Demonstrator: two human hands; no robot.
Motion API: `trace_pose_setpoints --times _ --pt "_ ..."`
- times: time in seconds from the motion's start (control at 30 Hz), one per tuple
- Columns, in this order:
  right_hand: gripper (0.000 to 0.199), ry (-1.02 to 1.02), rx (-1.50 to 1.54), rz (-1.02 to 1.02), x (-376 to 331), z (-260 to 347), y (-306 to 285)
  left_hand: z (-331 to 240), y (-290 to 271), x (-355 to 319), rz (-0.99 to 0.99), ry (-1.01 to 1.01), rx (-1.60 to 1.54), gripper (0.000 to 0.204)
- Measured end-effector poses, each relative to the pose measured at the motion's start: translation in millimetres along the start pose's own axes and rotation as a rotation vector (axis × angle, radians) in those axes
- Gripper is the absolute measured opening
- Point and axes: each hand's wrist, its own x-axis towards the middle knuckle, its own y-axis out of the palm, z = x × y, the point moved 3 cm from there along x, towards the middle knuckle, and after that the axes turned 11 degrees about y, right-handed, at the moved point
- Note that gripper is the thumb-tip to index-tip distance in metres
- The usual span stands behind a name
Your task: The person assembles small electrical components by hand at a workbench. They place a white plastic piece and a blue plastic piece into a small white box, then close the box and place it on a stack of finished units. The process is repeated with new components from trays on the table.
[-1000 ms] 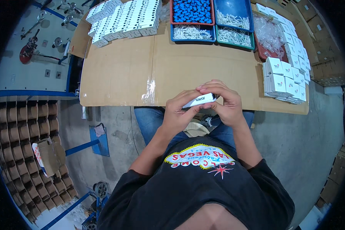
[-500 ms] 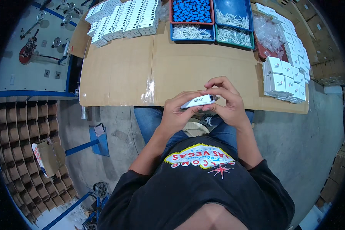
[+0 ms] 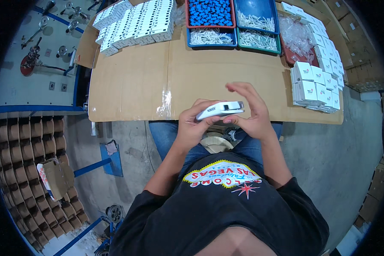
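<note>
A small white device [image 3: 216,109], shaped much like a mini stapler, has dark lettering on its side and a dark gap toward its right end. My left hand [image 3: 193,121] is closed around its left end, thumb below and fingers behind. Just to the right, my right hand [image 3: 256,113] is open, its index finger raised and apart from the device. The right thumb lies close under the device's right end; whether it touches cannot be made out. Both hands are above my lap at the table's near edge.
The cardboard-covered table [image 3: 132,85] holds rows of white boxes [image 3: 147,23] at far left. A red tray [image 3: 187,20] of blue pieces and blue and green trays of white sticks stand at the back. Clear plastic bags [image 3: 296,38] and stacked white boxes [image 3: 313,89] are on the right.
The device has turned in my left hand, so its gapped end now shows. My right fingers have lifted away from it and spread.
</note>
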Motion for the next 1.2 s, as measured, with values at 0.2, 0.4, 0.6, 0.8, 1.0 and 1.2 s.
trace_pose_setpoints --times 0.2,0.4,0.6,0.8,1.0,1.2 --pt "0.049 0.131 0.183 0.173 -10.8 -14.4 -5.4 2.4 -9.1 0.0 -0.003 0.054 -0.236 0.037" --pt "0.039 0.193 0.152 0.161 -16.5 -3.4 3.9 6.5 -15.5 -1.8 0.001 0.031 -0.294 0.04" --pt "0.034 0.097 0.139 0.089 -16.3 -2.6 4.1 8.2 -18.5 -4.3 -0.001 0.017 -0.296 0.044" --pt "0.034 0.141 0.156 0.129 -16.9 -11.7 2.2 5.8 -15.4 -3.1 0.029 0.017 -0.231 0.042" --pt "0.037 0.194 0.287 0.134 -21.6 -22.2 6.4 -1.5 -12.1 0.5 0.035 0.006 -0.177 0.042" --pt "0.039 0.223 0.29 0.143 -21.6 -20.4 5.3 5.0 -14.3 0.8 0.079 0.052 -0.176 0.041"
